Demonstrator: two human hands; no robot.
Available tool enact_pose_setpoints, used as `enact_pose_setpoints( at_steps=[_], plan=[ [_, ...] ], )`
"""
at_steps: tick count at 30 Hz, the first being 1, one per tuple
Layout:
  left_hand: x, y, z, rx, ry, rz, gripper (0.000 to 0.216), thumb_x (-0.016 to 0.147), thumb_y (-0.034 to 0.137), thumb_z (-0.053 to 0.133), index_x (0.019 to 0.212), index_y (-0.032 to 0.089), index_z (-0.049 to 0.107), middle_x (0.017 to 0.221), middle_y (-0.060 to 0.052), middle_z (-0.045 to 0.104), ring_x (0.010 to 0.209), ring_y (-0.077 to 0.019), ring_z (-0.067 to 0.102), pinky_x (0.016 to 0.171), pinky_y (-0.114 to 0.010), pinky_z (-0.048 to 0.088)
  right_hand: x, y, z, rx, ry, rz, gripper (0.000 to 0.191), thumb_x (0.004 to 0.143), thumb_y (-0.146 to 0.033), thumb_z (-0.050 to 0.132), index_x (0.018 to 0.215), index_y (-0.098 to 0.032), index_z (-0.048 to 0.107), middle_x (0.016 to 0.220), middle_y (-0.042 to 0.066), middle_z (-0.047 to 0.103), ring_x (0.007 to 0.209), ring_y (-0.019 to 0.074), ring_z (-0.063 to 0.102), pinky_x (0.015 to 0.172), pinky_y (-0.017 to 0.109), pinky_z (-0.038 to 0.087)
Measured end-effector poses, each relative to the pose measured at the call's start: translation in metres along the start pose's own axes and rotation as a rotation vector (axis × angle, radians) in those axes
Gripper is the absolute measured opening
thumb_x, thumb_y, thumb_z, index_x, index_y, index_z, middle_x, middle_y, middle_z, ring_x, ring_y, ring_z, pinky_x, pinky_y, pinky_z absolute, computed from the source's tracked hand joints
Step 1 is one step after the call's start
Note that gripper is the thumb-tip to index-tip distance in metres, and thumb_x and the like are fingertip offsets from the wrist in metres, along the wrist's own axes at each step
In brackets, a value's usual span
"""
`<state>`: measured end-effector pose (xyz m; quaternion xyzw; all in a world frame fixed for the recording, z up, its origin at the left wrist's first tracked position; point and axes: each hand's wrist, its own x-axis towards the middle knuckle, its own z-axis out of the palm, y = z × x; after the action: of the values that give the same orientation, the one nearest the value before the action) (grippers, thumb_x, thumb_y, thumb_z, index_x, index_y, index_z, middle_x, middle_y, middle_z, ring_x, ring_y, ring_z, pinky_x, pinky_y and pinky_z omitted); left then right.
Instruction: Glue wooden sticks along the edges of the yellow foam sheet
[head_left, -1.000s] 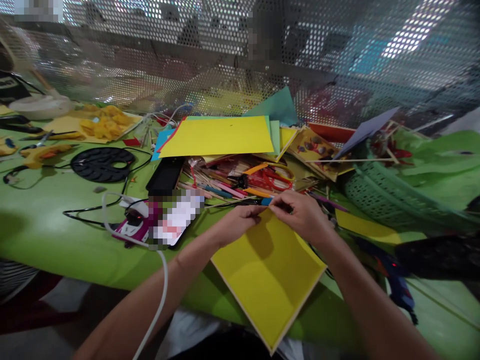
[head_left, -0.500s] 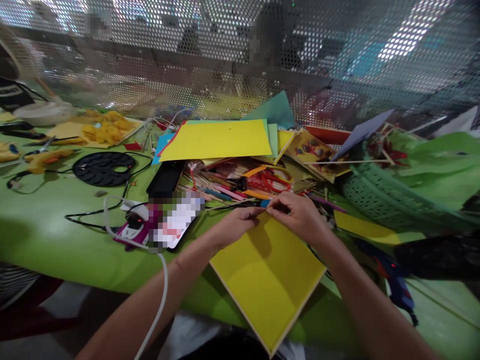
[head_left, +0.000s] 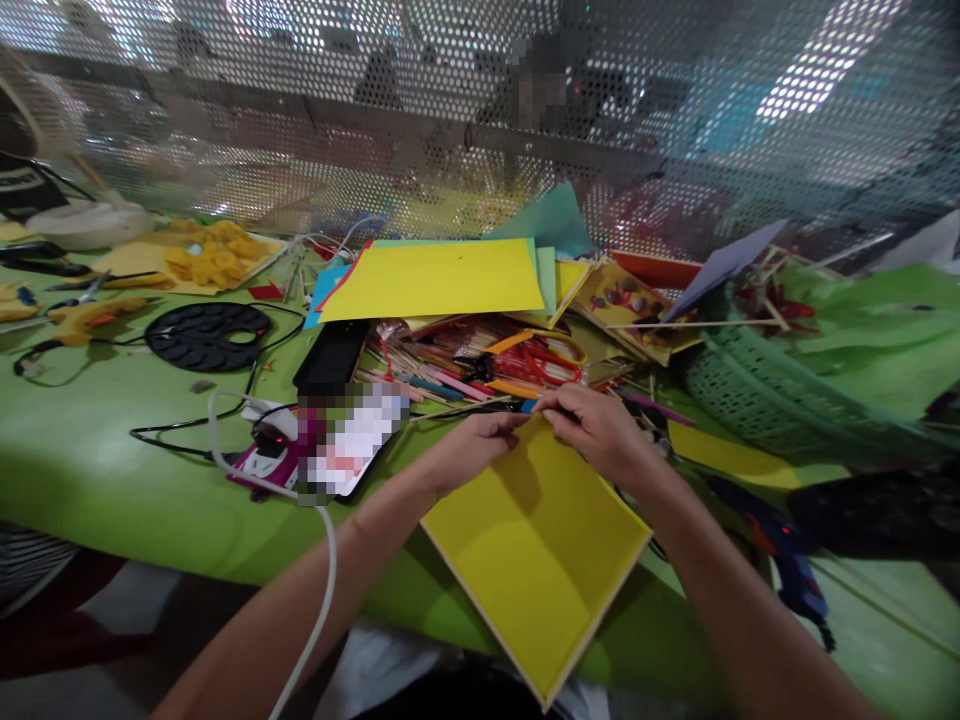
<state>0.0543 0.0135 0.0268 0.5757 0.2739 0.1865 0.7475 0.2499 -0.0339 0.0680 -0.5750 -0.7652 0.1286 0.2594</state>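
A yellow sheet edged with thin pale wooden strips lies cornerwise toward me, its near corner past the table's edge. At its far corner my left hand is closed, thumb and fingers gripping the left edge. My right hand pinches the same corner from the right, fingertips close to the left ones. The fingers hide the corner itself. Just beyond the hands lies a heap of coloured pencils and thin sticks, with red-handled scissors among them.
A stack of coloured paper lies behind the heap. At left are a phone, a purple power strip with a white cable, and a black palette. A green basket and a blue glue gun are at right.
My right hand's fingertips have shifted slightly right along the far corner. The yellow sheet has barely moved, and my left hand stays in nearly the same place.
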Motion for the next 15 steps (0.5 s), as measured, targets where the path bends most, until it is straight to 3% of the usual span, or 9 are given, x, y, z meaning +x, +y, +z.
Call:
enact_pose_setpoints(
  at_steps=[6,15],
  plan=[
    [-0.0015,0.0043,0.0015,-0.035,-0.017,0.026,0.059,0.067,0.007,0.049,0.124,0.015,0.066,0.100,-0.005,0.073,0.087,-0.0173,0.065,0.080,-0.027,0.047,-0.0019,0.0023,0.0006,0.012,-0.008,0.031,0.012,0.089,-0.029,0.059,0.090,-0.019,0.067,0.085,0.005,0.069,0.076,0.0187,0.063,0.069,0.029,0.043],
    [-0.0011,-0.0021,-0.0001,-0.021,0.005,0.017,0.054,0.075,0.011,0.051,0.127,0.018,0.064,0.102,-0.005,0.073,0.093,-0.0195,0.064,0.082,-0.030,0.048,-0.0019,-0.0004,0.0062,-0.058,0.048,0.022,0.014,0.090,-0.022,0.051,0.085,-0.019,0.063,0.081,0.004,0.066,0.074,0.0183,0.061,0.068,0.028,0.042]
  ],
)
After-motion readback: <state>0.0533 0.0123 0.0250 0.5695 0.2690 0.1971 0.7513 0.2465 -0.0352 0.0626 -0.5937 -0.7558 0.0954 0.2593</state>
